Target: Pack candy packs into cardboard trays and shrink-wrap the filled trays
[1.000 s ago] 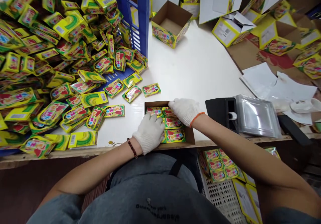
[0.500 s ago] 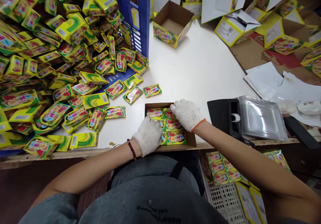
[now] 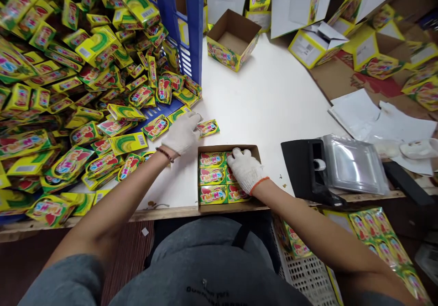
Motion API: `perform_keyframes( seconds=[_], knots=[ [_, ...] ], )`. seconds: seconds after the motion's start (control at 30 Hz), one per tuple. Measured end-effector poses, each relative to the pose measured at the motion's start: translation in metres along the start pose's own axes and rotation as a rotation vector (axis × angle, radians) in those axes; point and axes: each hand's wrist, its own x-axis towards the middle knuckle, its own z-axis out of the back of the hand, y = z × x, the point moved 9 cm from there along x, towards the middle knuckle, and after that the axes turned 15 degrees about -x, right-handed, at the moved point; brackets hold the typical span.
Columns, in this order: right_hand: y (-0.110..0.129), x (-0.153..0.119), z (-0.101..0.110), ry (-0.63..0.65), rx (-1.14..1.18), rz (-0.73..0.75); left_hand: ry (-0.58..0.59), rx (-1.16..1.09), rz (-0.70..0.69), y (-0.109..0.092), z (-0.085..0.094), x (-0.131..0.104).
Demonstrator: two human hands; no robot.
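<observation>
My left hand (image 3: 183, 133), in a white knit glove, reaches over loose small candy boxes on the table. Its fingers are stretched out and slightly apart, at the left end of a yellow-green "Twins" candy box (image 3: 209, 128); a firm hold on it does not show. My gloved right hand (image 3: 245, 171) rests with loosely spread fingers on candy boxes inside an open cardboard display box (image 3: 228, 208) at the table's front edge. Flat rows of candy boxes (image 3: 212, 176) lie in it; my right hand hides part of the right side.
A blue crate (image 3: 191, 32) spills a large heap of candy boxes (image 3: 102, 68) at left. One open display box (image 3: 236, 36) stands at the back. To the right are a black tape dispenser (image 3: 301, 166), clear plastic sheets (image 3: 354, 164) and more cartons (image 3: 315, 45).
My left hand has left the display box and moved up and left to the loose candy boxes. My right hand has shifted slightly left and down, still over the packed boxes.
</observation>
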Motion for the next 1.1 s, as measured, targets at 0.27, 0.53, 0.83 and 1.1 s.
perform_keyframes(
  seconds=[0.27,0.53,0.83,1.1],
  knots=[
    [-0.011,-0.004,0.000,0.081,0.038,-0.062,0.173,0.111,0.099,0.032,-0.041,0.033],
    [-0.014,-0.002,0.002,0.077,0.112,-0.044,-0.295,-0.328,-0.061,-0.025,0.025,-0.042],
    [-0.028,0.023,-0.009,0.084,0.113,-0.012,-0.094,-0.059,-0.326,-0.095,-0.047,-0.125],
    [-0.037,0.001,-0.003,-0.146,0.577,0.032,-0.108,-0.096,-0.469,-0.088,-0.024,-0.120]
  ],
)
